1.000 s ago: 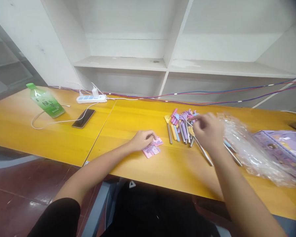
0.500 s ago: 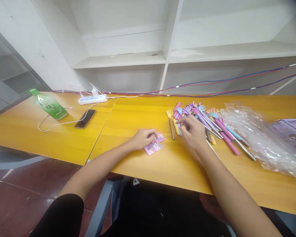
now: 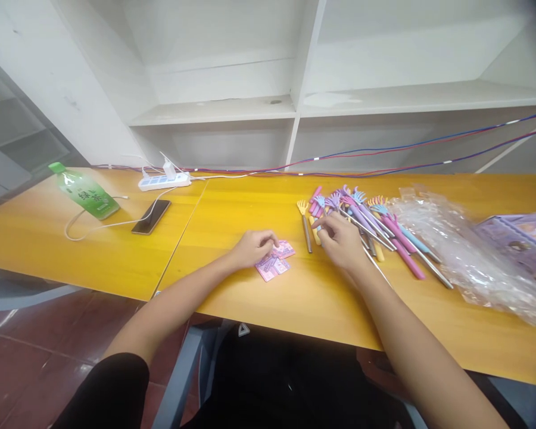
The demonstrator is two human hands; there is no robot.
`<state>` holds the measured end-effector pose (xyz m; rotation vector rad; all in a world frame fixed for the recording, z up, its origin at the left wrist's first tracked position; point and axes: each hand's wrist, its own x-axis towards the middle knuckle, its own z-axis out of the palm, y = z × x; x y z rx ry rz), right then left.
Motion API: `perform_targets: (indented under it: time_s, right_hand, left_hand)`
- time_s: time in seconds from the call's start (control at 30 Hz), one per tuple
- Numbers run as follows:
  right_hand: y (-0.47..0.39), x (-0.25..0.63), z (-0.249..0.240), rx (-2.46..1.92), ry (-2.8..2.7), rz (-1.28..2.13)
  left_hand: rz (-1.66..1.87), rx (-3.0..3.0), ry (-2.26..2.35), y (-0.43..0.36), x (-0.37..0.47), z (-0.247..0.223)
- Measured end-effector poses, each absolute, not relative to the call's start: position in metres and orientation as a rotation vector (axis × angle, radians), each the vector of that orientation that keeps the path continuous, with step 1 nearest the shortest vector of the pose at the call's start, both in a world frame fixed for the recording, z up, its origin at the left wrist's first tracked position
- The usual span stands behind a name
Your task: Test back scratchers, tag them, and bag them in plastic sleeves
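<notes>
Several small pink and purple printed cards [image 3: 273, 269] lie overlapping on the yellow wooden table. My left hand [image 3: 253, 248] rests at their left edge, fingers curled together over the nearest ones. Whatever may be between those fingertips is hidden. To the right, my right hand [image 3: 339, 237] hovers at the near side of a heap of telescopic back scratchers [image 3: 370, 217] with coloured claw heads, metal rods and pink, purple, blue or yellow handles. Its index finger is bent out, apart from the thumb, and nothing shows in its grasp. One back scratcher with a yellow claw [image 3: 306, 227] lies just left of this hand.
Clear plastic bags [image 3: 455, 250] lie right of the heap, beside a purple printed package [image 3: 518, 244]. On the left are a green drink bottle [image 3: 87, 192], a phone [image 3: 150, 216] and a white power strip [image 3: 164, 181]. Cables run along the back below white shelves [image 3: 214, 112].
The whole view has shifted slightly. My left hand has drawn back a little, uncovering more of the cards. My right hand stays beside the back scratchers in much the same pose.
</notes>
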<state>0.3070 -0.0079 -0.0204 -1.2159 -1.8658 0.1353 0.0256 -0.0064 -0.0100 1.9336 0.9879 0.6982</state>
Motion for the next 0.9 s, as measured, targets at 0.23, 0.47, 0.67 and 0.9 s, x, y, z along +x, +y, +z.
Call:
perform_targets:
  time_s: [0.23,0.47,0.67,0.9]
  right_hand:
    - [-0.0068,0.3095,-0.0207,-1.213,-1.854,0.125]
    - [-0.0092,0.3086,-0.0169,-1.218,-1.855,0.131]
    - [-0.0093,0.3088,-0.0164,-1.216,-1.862,0.128]
    - [-0.0092,0.3092,-0.0173,-1.220,-1.871,0.142]
  left_hand:
    - [0.719,1.956,1.040,-0.0036,0.0211,-0.0058]
    - [0.725,1.955,1.066,-0.0010,0.0214,-0.0083]
    - [0.697,2.022,1.045,-0.0036,0.0251,-0.0114]
    - [0.689,2.028,1.071,-0.0018,0.0228,-0.0068]
